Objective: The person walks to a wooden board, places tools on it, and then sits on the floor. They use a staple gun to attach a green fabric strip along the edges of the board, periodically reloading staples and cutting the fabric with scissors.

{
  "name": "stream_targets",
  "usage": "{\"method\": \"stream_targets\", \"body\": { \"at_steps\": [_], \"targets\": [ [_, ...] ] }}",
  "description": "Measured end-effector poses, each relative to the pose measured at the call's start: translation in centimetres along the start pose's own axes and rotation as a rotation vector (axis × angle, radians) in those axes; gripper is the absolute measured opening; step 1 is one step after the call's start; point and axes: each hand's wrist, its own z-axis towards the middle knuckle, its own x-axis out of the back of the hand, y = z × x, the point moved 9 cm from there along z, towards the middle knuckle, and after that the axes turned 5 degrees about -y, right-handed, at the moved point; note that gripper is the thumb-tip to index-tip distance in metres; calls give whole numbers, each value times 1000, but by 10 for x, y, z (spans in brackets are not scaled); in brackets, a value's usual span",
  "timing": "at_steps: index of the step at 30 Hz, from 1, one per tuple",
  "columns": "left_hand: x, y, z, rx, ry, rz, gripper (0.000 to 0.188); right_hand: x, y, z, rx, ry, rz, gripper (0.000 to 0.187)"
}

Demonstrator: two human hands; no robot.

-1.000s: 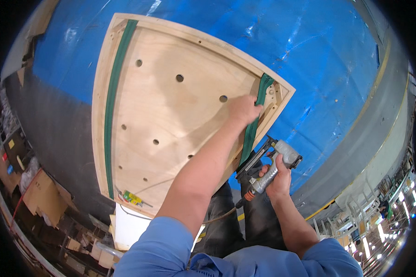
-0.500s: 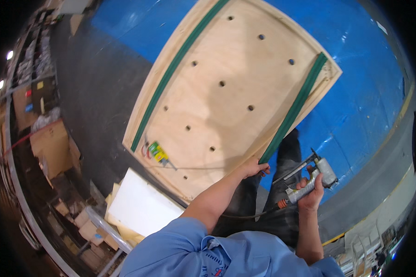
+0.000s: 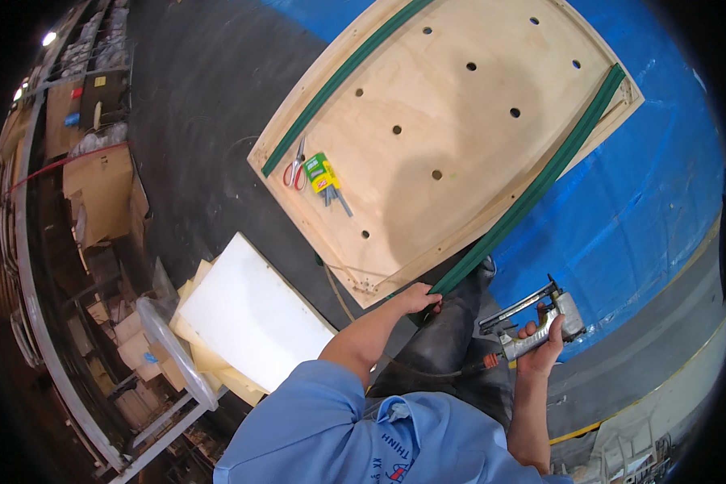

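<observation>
My left hand (image 3: 418, 299) is closed on the near end of a green webbing strap (image 3: 540, 187). That strap runs along the right side of a wooden panel frame (image 3: 452, 105) and reaches past its near edge. In my right hand (image 3: 543, 347) is a silver air staple gun (image 3: 570, 315), held off to the right, apart from the panel. A second green strap (image 3: 339, 74) lies along the panel's left side. On the panel's left corner lie red-handled scissors (image 3: 295, 171) beside a green and yellow box (image 3: 321, 171) with grey strips, seemingly staples.
An air hose (image 3: 427, 373) trails from the gun past my legs. Left of me lie a white foam sheet (image 3: 246, 315) and yellowish sheets under it. Racks with cardboard boxes (image 3: 97, 194) line the far left. Blue sheeting (image 3: 613, 234) covers floor at right.
The panel sits higher and further right in view. My left hand, with the strap end, is now beyond the panel's near edge. The staple gun stays in my right hand.
</observation>
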Motion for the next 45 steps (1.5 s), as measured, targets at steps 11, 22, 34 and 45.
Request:
{"method": "stream_targets", "body": {
  "at_steps": [11, 22, 34, 45],
  "targets": [
    [12, -42, -77, -241, 159, 213, 33, 85, 98, -100, -4, -157, 114, 50],
    [90, -64, -200, -241, 915, 1078, 60, 105, 253, -132, -29, -48, 256, 45],
    [167, -66, -177, -773, 330, 6, 53, 33, 364, -177, 210, -23, 90, 31],
    [176, -118, -200, -583, 598, 1045, 23, 64, 433, -159, 295, 182, 27, 30]
  ]
}}
